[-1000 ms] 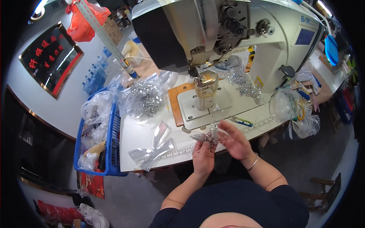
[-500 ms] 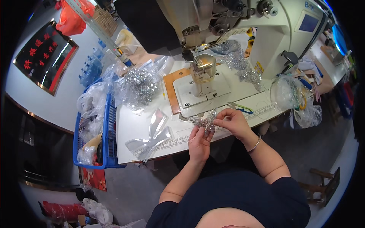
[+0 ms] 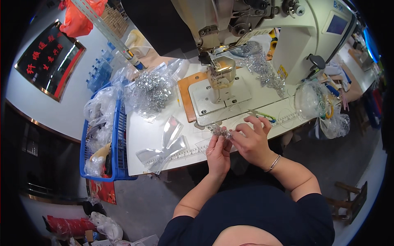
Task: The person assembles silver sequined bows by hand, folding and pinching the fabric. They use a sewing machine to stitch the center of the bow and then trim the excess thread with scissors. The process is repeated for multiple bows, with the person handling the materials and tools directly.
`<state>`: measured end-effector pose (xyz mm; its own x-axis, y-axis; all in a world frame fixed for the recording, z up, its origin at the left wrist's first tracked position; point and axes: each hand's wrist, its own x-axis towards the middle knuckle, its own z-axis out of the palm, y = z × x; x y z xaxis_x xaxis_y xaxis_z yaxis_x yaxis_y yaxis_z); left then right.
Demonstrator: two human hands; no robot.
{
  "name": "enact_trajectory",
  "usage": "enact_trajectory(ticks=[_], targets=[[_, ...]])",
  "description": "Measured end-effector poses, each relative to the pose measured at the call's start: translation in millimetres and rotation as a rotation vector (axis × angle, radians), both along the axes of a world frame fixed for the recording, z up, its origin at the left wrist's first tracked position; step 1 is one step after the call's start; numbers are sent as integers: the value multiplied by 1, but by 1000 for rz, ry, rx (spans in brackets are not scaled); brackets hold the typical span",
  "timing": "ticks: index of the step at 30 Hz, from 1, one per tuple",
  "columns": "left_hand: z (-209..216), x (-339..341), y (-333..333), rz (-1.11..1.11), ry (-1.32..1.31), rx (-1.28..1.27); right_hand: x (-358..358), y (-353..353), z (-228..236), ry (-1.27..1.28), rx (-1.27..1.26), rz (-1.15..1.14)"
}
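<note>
A small sparkly silver ornament (image 3: 216, 130), shaped like a bow or butterfly, is held over the table's near edge, just in front of the sewing machine (image 3: 221, 82). My left hand (image 3: 218, 155) pinches it from below between thumb and fingers. From the right, the thumb and index finger of my right hand (image 3: 253, 141) close on its right side, with the other fingers raised and spread. My fingers cover much of the ornament. A clear plastic bow-shaped piece (image 3: 167, 145) lies left of my hands, partly over a printed ruler scale (image 3: 186, 153).
Glittering silver pieces fill a plastic bag (image 3: 152, 90) at the left back; more lie in a pile (image 3: 264, 74) behind the needle area. Green-handled snips (image 3: 262, 116) lie just beyond my right hand. A blue basket (image 3: 119, 151) of plastic wrap stands at the left edge. A wooden stool (image 3: 349, 197) is at right.
The ornament has been turned and now looks narrower and more bunched. My right hand has come lower round it, its outer fingers lifting, and my left fingers have closed up.
</note>
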<state>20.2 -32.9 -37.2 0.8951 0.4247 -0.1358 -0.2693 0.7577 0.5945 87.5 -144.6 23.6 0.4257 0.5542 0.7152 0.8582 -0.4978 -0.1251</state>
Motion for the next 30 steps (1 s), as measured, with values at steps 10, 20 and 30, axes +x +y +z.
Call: enact_trajectory(ticks=[10, 20, 30], targets=[[-4, -5, 1, -78, -168, 1, 19, 0, -21, 797, 269, 158], [2, -6, -1, -75, -202, -113, 12, 3, -23, 872, 451, 127], [13, -10, 1, -111, -148, -225, 16, 5, -22, 931, 402, 125]])
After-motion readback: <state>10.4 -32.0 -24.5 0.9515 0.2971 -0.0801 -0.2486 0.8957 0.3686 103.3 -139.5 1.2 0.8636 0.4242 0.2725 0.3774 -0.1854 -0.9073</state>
